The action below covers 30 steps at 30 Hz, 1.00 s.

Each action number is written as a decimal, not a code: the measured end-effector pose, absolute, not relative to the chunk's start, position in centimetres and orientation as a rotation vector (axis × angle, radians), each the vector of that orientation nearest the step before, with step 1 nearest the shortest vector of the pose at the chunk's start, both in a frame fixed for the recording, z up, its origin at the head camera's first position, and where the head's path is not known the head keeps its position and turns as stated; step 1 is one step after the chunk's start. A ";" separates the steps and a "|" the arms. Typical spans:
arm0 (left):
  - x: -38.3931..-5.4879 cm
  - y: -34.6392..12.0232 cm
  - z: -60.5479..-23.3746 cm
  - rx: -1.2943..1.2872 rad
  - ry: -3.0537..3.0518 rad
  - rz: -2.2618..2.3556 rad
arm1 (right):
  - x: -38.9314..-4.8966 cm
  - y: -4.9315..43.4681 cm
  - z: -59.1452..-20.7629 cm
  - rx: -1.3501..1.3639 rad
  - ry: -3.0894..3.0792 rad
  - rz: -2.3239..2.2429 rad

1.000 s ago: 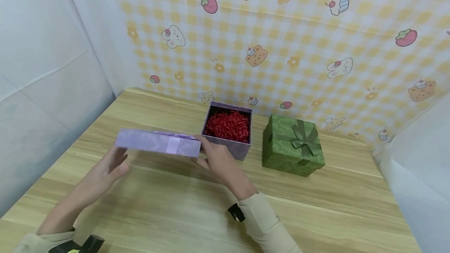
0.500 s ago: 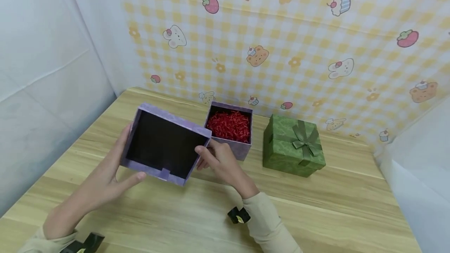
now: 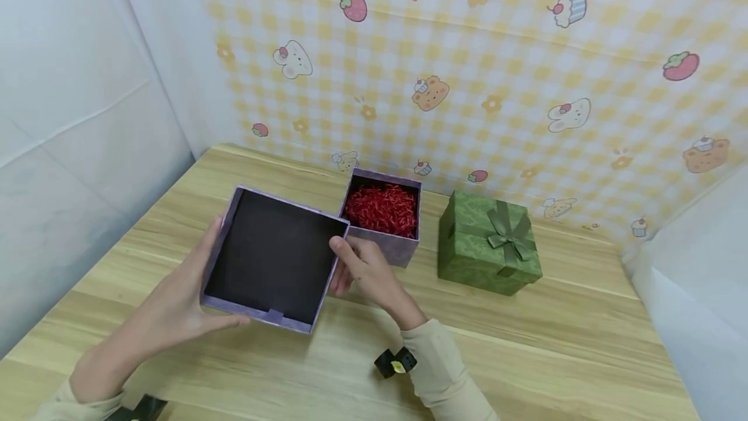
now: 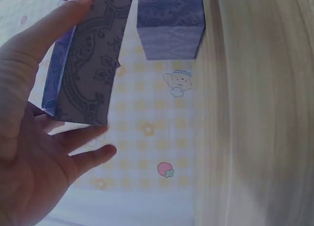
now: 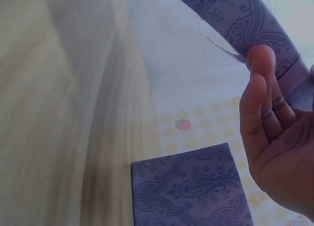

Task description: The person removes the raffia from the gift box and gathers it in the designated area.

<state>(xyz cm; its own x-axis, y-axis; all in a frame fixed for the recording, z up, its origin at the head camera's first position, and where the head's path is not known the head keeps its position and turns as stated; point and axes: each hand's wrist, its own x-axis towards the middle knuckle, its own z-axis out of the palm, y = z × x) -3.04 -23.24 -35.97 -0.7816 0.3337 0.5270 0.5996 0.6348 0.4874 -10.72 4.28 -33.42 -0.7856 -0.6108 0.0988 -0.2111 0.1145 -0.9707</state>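
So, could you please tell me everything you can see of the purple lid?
The purple lid is shallow and square-looking, apparently stiff card, with a scrolling floral pattern outside, a plain black inside and a purple ribbon folded over its rim. It is tilted, inside facing the head camera, held above the table. The left hand touches its left side; the right hand pinches its right edge.

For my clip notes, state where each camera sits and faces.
Head: worn on the head, facing forward and down at the table, lid, purple box and green box; left grip, right grip, sleeves show.
Left wrist: on that wrist, facing the lid, purple box and cloth; the left grip shows.
Right wrist: on that wrist, facing the lid and table; the right grip shows.
Shared: both wrist views show the lid and purple box.
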 end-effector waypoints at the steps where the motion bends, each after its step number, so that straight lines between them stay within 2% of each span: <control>1: -2.9 -23.3 -36.0 -0.734 -2.471 -0.936 | -10.7 4.2 -33.5 -0.798 2.065 -1.718; 10: -3.0 -23.3 -37.0 -0.759 -2.462 -1.028 | -11.9 3.7 -37.0 -0.705 2.034 -1.755; 14: -2.8 -23.2 -37.6 -0.715 -2.436 -1.091 | -11.6 3.2 -37.4 -0.693 2.149 -1.800; 22: -2.2 -22.6 -38.6 -0.510 -2.451 -1.234 | -10.2 2.3 -37.6 -0.848 2.636 -1.468; 30: -1.6 -22.8 -38.8 -0.359 -2.548 -1.353 | -9.9 2.3 -37.1 -1.053 2.419 -1.401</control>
